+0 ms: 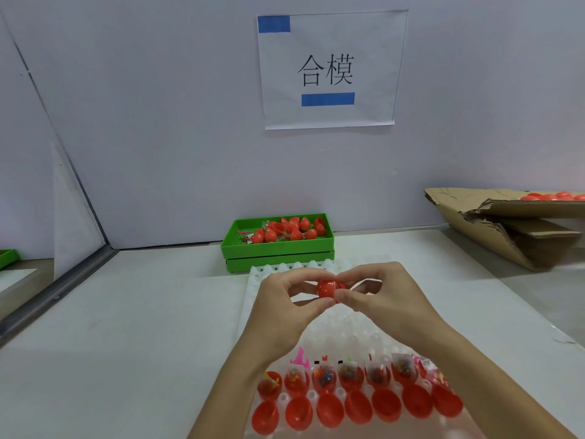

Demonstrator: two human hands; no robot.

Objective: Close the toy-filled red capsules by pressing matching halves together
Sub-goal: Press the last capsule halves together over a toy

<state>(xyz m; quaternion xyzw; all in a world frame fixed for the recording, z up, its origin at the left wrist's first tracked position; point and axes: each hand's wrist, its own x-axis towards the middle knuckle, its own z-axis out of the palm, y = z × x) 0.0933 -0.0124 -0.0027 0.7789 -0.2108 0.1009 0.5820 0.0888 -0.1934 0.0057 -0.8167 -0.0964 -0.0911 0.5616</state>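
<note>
A: Status on the head view?

B: Both hands up over the white holder tray [253, 289]. Left hand [285, 299] and right hand [380, 296] each pinch the same red capsule [327, 289] — thumb under, fingers curled over the top, nothing else held. Halves look joined or nearly so; can't tell if the seam is fully seated.

A: Rest of the batch?

B: Near end of the tray has a row of toy-filled halves [351, 377], open side up, and a row of empty red halves [329, 410] just in front of them. Green bin [278, 248] at the back wall holds loose capsules. Cardboard box [506, 229] to the right, more red ones inside.

A: Risks?

B: My read: uneven squeeze — the rims go in skewed, one side snaps, the other stays proud. Also the toy's bag could catch in the seam and stop it closing. It's smooth and round, so a hard pinch off-centre may squirt it out onto the tray and knock the open halves.
</note>
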